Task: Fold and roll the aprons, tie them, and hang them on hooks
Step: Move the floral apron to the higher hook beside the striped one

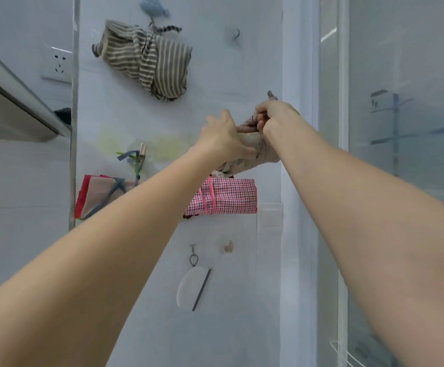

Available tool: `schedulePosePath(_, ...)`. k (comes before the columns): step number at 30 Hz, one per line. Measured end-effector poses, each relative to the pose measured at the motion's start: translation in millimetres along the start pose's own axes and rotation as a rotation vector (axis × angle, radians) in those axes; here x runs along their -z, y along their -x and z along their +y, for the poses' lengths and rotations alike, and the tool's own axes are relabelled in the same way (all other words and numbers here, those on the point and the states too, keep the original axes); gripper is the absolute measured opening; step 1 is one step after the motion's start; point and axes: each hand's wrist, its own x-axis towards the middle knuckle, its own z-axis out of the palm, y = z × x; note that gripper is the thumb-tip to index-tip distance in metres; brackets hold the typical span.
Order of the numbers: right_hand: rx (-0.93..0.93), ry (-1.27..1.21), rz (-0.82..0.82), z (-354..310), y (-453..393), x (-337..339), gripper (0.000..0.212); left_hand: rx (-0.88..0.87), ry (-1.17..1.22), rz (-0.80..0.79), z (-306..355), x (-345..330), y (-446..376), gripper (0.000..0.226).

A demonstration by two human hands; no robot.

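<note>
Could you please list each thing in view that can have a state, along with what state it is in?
Striped apron: bundled, hanging from the blue hook.
Pink checked apron: rolled, tied with a pink band, against the wall.
Red-edged apron: folded, hanging by its strap.
Beige apron: rolled, held up at the wall, not yet hanging.
Left hand: open, resting on the beige apron.
Right hand: gripping the beige apron's tie.
Clear hook: empty.

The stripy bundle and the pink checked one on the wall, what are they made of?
The stripy bundle looks like soft woven cloth: it sags and creases in loose folds. The pink checked bundle seems smoother, maybe coated fabric or plastic weave, since it lies flat with a slight sheen. Hard to be sure.
</note>
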Motion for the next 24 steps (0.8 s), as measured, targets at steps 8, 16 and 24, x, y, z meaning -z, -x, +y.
schedulePosePath(8, 0.273, 0.196, -0.245, -60, -59, -21, 0.024, -0.185, 0.211, 0.379, -6, 17, -91, 0.046)
schedulePosePath(16, 0.707, 0.942, -0.3, -111, -137, -55, 0.035, -0.243, 0.277, 0.517, 2, 33, -190, 0.029)
schedulePosePath(24, 0.871, 1.53, -0.037, -145, -197, -89, 0.042, -0.193, 0.415, 0.572, 22, 35, -248, 0.022)
